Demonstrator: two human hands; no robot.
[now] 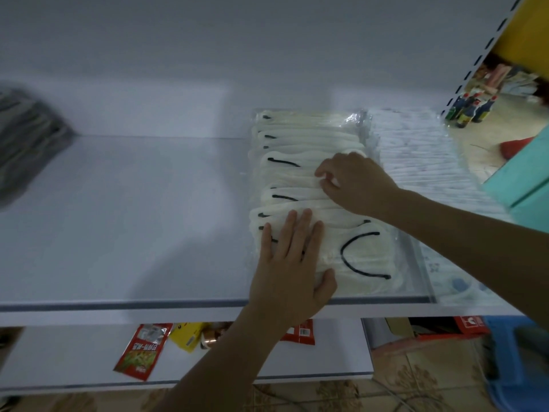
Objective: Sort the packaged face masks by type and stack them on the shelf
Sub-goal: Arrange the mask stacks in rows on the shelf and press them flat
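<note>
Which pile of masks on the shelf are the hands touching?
The cream masks with black ear loops: left hand lies flat on them, right hand pinches one. The white masks beside them have no hand on them.

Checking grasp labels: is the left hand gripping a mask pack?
No, the left hand lies flat with straight fingers on the cream mask packs on the shelf.

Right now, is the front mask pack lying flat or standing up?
Flat: the front mask pack rests on the shelf under the left hand.
</note>
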